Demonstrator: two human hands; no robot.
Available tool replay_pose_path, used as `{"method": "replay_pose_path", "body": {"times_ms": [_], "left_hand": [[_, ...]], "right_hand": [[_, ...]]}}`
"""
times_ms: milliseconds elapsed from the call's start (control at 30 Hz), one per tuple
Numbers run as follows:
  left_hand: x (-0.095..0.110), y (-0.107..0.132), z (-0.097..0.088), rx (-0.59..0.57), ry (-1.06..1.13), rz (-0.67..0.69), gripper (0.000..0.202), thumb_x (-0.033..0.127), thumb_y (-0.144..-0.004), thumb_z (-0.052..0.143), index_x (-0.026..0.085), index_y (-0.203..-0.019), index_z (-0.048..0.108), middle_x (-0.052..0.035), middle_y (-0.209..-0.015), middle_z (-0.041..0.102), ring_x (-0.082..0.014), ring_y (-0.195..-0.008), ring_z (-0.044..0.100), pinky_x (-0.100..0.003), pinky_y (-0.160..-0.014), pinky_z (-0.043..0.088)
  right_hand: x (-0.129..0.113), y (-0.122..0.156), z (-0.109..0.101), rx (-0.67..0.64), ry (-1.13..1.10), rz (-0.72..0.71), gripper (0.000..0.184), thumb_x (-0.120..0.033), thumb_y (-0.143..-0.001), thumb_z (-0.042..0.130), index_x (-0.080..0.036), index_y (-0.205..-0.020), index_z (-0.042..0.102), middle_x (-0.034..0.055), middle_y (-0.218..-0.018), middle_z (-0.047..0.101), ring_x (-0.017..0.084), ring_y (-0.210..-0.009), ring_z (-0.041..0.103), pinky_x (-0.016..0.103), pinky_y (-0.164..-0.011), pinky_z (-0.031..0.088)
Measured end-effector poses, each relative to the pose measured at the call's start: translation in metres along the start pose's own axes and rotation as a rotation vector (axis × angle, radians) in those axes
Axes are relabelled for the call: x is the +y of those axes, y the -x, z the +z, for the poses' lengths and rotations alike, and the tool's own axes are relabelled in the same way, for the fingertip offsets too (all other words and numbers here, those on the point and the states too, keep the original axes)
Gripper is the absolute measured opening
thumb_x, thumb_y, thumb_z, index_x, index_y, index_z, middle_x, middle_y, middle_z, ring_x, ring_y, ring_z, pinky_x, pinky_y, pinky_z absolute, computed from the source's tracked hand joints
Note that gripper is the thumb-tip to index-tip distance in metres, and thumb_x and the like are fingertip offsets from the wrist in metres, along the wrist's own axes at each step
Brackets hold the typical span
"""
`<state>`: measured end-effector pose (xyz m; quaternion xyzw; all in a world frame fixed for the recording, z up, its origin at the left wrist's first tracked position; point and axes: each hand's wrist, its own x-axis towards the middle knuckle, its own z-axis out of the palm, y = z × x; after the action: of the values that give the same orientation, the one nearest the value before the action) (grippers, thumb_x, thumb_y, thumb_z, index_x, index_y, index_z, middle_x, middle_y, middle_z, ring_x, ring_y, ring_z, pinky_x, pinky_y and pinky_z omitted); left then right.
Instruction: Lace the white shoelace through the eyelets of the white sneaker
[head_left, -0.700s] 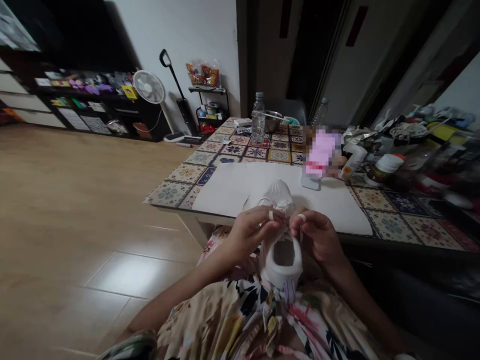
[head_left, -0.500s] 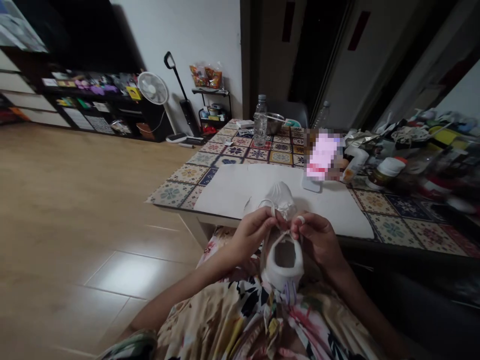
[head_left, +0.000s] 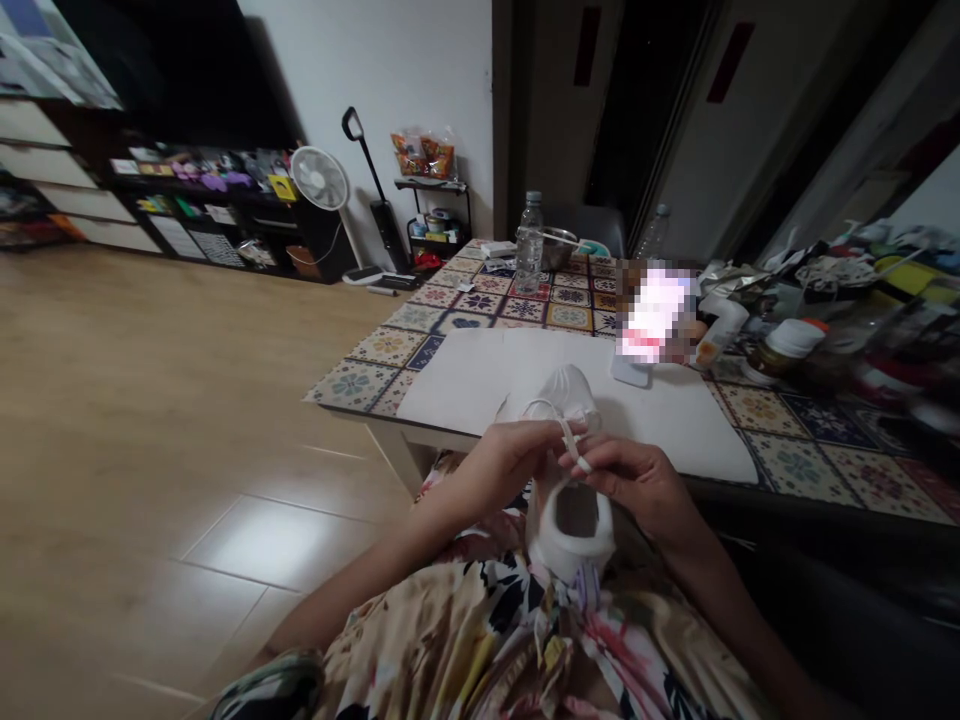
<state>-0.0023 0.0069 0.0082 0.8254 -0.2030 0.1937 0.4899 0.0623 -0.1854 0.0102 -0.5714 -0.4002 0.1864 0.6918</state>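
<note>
Over a lap covered in cream cloth with bright flowers [head_left: 420, 620], a white shoe with a soft round opening [head_left: 571, 552] points its toe away from the person. A pale purple tab [head_left: 589, 585] shows at its heel. The left hand [head_left: 517, 455] and the right hand [head_left: 641, 480] are close together above the shoe. The left grip is pinched on a flat white lace [head_left: 570, 440], and the right grip is pinched on it too, a little nearer the body. The shoe's toe reaches over a big white sheet [head_left: 465, 375], but I cannot tell if it rests there. The sheet lies on a surface with colorful flower squares [head_left: 352, 385]. To the right of the toe is a small white stand [head_left: 631, 374] under a bright pink thing blurred into squares [head_left: 655, 318]. Near it, a white-topped brown jar [head_left: 787, 350] stands among lots of clutter. Farther back are a tall clear plastic bottle [head_left: 529, 255] and, just beside it, a shiny metal bowl [head_left: 559, 255]. Far off by the wall stand a round white fan [head_left: 321, 178] and a small black rack [head_left: 431, 186] with orange snack bags [head_left: 424, 157] on top.
</note>
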Motion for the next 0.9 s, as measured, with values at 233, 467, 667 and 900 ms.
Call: {"method": "replay_pose_path", "body": {"times_ms": [233,467,667,900], "left_hand": [[-0.008,-0.003,-0.007,0.011,-0.01,-0.106,0.029,0.02,-0.095,0.049,0.017,-0.124,0.051,-0.0073,-0.093,0.074,-0.0148,-0.08,0.066,-0.027,-0.075,0.051],[-0.001,-0.009,-0.007,-0.096,0.225,-0.065,0.026,0.031,-0.095,0.051,0.015,-0.102,0.071,-0.0117,-0.099,0.072,-0.0196,-0.092,0.065,-0.032,-0.085,0.049],[-0.011,-0.014,0.004,-0.092,0.514,-0.265,0.021,0.034,-0.078,0.074,0.013,-0.078,0.073,-0.0058,-0.079,0.071,-0.0152,-0.075,0.063,-0.027,-0.075,0.048],[-0.007,-0.021,0.001,-0.137,0.484,-0.211,0.026,0.038,-0.071,0.079,0.013,-0.077,0.074,-0.0027,-0.072,0.067,-0.0131,-0.07,0.059,-0.024,-0.071,0.045]], "right_hand": [[0.01,0.0,0.001,0.109,-0.181,-0.008,0.002,-0.027,-0.078,0.079,-0.028,-0.08,0.078,-0.0005,-0.085,0.073,0.014,-0.081,0.067,0.025,-0.076,0.054],[0.007,0.0,0.003,0.068,-0.111,-0.048,0.003,-0.027,-0.082,0.076,-0.029,-0.083,0.078,0.0011,-0.087,0.073,0.017,-0.086,0.067,0.031,-0.083,0.054],[0.006,-0.001,0.003,0.054,-0.111,-0.05,0.003,-0.027,-0.083,0.076,-0.028,-0.083,0.078,0.0014,-0.086,0.073,0.017,-0.085,0.067,0.031,-0.082,0.054],[0.009,0.0,0.004,0.059,-0.162,-0.031,0.003,-0.027,-0.083,0.075,-0.027,-0.081,0.076,0.001,-0.085,0.072,0.016,-0.083,0.066,0.029,-0.08,0.054]]}}
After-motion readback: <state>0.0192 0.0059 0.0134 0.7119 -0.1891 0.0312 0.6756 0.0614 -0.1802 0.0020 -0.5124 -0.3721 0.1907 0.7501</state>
